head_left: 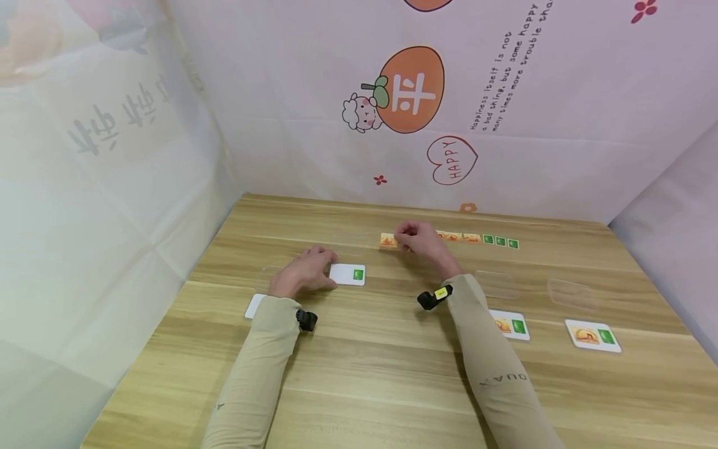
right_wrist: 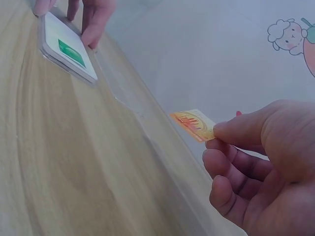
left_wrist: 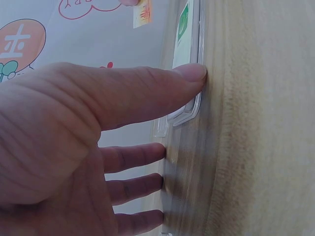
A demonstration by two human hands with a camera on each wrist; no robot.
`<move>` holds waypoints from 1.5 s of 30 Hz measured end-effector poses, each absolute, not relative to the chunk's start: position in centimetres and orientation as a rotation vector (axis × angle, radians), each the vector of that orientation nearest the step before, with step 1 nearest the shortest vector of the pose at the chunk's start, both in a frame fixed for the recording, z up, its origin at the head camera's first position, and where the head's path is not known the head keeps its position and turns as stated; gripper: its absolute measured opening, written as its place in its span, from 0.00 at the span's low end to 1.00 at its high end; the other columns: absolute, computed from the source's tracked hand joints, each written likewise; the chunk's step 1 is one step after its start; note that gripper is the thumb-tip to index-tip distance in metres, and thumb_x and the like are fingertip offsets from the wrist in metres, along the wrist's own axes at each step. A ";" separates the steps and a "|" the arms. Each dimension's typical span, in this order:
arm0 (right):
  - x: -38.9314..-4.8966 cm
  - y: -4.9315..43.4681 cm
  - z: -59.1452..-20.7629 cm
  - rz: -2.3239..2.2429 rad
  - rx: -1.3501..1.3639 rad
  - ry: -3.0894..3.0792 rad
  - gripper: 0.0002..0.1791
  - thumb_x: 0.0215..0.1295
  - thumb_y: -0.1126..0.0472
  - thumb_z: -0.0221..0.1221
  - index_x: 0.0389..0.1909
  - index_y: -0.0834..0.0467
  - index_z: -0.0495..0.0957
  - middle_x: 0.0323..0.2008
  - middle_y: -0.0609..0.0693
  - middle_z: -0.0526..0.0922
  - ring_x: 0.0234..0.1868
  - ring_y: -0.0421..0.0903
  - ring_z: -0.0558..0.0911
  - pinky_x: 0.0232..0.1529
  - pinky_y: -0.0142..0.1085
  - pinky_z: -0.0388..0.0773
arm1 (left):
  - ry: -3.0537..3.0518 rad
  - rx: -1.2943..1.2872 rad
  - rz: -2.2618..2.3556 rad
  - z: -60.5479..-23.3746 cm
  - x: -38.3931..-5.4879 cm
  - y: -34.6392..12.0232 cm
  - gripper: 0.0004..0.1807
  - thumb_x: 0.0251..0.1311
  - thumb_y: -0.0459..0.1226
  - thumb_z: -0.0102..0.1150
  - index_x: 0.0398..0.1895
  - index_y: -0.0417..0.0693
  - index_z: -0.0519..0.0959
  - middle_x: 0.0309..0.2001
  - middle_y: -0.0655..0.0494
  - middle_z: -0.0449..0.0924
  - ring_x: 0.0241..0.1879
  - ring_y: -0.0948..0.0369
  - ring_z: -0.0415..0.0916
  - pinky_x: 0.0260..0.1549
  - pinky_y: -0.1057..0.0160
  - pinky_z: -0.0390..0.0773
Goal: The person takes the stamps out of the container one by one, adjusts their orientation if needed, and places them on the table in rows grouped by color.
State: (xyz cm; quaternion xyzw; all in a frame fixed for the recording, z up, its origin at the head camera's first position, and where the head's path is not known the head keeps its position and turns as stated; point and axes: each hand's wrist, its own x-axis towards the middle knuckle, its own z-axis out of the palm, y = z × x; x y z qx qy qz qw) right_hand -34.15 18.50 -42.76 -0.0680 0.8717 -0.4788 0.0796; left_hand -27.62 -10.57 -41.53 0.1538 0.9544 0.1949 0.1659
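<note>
Thumb and forefinger of my left hand hold a thick white card by its edges on the table. At the card's right end is a small green sticker. The other left fingertips rest on the wood in the left wrist view. Pinched between the thumb and forefinger of my right hand is a small orange-yellow picture sticker. It is raised above the tabletop, behind and to the right of the card.
A row of orange stickers and green stickers lies along the back. Two white cards, one partly behind the right sleeve and another, bear both colours. Clear plates lie behind them. Another white card is beside the left sleeve.
</note>
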 end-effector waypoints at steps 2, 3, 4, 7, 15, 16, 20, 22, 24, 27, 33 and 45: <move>-34.2 18.8 -42.7 -1.449 -0.199 2.606 0.08 0.70 0.58 0.57 0.42 0.59 0.77 0.35 0.55 0.79 0.34 0.49 0.78 0.36 0.39 0.77 | 2.716 0.437 0.562 -41.6 -27.7 -10.5 0.30 0.59 0.44 0.66 0.65 0.54 0.69 0.72 0.47 0.59 0.68 0.47 0.57 0.64 0.43 0.65; -34.1 18.9 -42.7 -1.460 -0.193 2.604 0.08 0.70 0.57 0.57 0.42 0.59 0.77 0.35 0.55 0.79 0.34 0.49 0.77 0.36 0.39 0.77 | 2.717 0.439 0.565 -41.6 -27.7 -10.5 0.30 0.59 0.44 0.66 0.65 0.54 0.69 0.71 0.47 0.59 0.68 0.47 0.57 0.64 0.43 0.65; -34.1 19.0 -42.6 -1.474 -0.186 2.601 0.08 0.70 0.57 0.57 0.42 0.59 0.77 0.35 0.55 0.79 0.34 0.49 0.77 0.36 0.39 0.76 | 2.718 0.440 0.569 -41.6 -27.7 -10.5 0.30 0.59 0.44 0.66 0.65 0.54 0.70 0.71 0.47 0.59 0.68 0.47 0.58 0.64 0.43 0.65; -34.1 19.4 -42.6 -1.495 -0.183 2.603 0.09 0.70 0.57 0.57 0.42 0.59 0.77 0.35 0.56 0.79 0.34 0.49 0.77 0.35 0.40 0.76 | 2.721 0.443 0.574 -41.5 -27.7 -10.4 0.30 0.59 0.43 0.66 0.64 0.53 0.70 0.71 0.47 0.60 0.68 0.47 0.58 0.64 0.43 0.64; -34.1 19.7 -43.0 -1.540 -0.177 2.568 0.09 0.71 0.59 0.57 0.42 0.61 0.77 0.35 0.58 0.78 0.32 0.49 0.75 0.31 0.37 0.74 | 2.722 0.453 0.569 -41.5 -27.5 -10.4 0.30 0.58 0.43 0.67 0.64 0.52 0.70 0.71 0.46 0.60 0.68 0.47 0.58 0.64 0.43 0.65; -34.2 19.6 -43.0 -1.536 -0.181 2.568 0.09 0.71 0.58 0.57 0.42 0.61 0.77 0.34 0.57 0.78 0.32 0.49 0.75 0.31 0.36 0.74 | 2.726 0.452 0.564 -41.6 -27.5 -10.4 0.30 0.58 0.43 0.67 0.64 0.52 0.70 0.71 0.46 0.60 0.68 0.47 0.58 0.64 0.43 0.65; -34.5 19.6 -43.3 -1.492 -0.167 2.606 0.08 0.70 0.59 0.57 0.41 0.60 0.76 0.31 0.53 0.76 0.29 0.46 0.73 0.29 0.34 0.71 | 2.720 0.452 0.565 -41.6 -27.4 -10.4 0.30 0.59 0.43 0.66 0.65 0.52 0.70 0.71 0.46 0.59 0.69 0.46 0.57 0.64 0.42 0.64; -34.6 19.7 -43.4 -1.469 -0.158 2.625 0.07 0.70 0.59 0.57 0.40 0.59 0.76 0.29 0.51 0.76 0.28 0.44 0.72 0.28 0.34 0.71 | 2.714 0.451 0.570 -41.7 -27.5 -10.3 0.30 0.59 0.44 0.66 0.65 0.53 0.70 0.72 0.46 0.59 0.69 0.46 0.57 0.65 0.42 0.63; -34.6 19.8 -43.5 -1.456 -0.166 2.636 0.06 0.70 0.59 0.57 0.40 0.59 0.76 0.28 0.51 0.75 0.26 0.44 0.72 0.27 0.34 0.70 | 2.717 0.451 0.573 -41.7 -27.5 -10.3 0.31 0.59 0.44 0.66 0.65 0.53 0.70 0.72 0.46 0.59 0.69 0.46 0.57 0.65 0.42 0.63; -34.9 19.7 -43.5 -1.447 -0.175 2.637 0.06 0.70 0.59 0.57 0.40 0.59 0.76 0.27 0.52 0.75 0.26 0.45 0.72 0.26 0.34 0.70 | 2.718 0.446 0.578 -41.6 -27.6 -10.3 0.31 0.59 0.43 0.67 0.66 0.53 0.69 0.72 0.46 0.58 0.69 0.47 0.57 0.66 0.43 0.62; -35.5 19.7 -42.5 -1.376 -0.182 2.649 0.08 0.70 0.60 0.56 0.42 0.60 0.76 0.33 0.56 0.79 0.31 0.51 0.77 0.29 0.35 0.74 | 2.717 0.443 0.581 -41.5 -27.6 -10.5 0.31 0.59 0.43 0.66 0.66 0.52 0.69 0.72 0.46 0.58 0.69 0.47 0.56 0.66 0.43 0.63; -36.4 20.7 -41.5 -1.185 -0.237 2.702 0.08 0.70 0.61 0.55 0.43 0.62 0.76 0.37 0.56 0.78 0.33 0.47 0.77 0.33 0.36 0.76 | 2.722 0.447 0.571 -41.5 -27.6 -10.7 0.30 0.60 0.44 0.66 0.65 0.52 0.69 0.72 0.46 0.59 0.69 0.46 0.57 0.65 0.43 0.63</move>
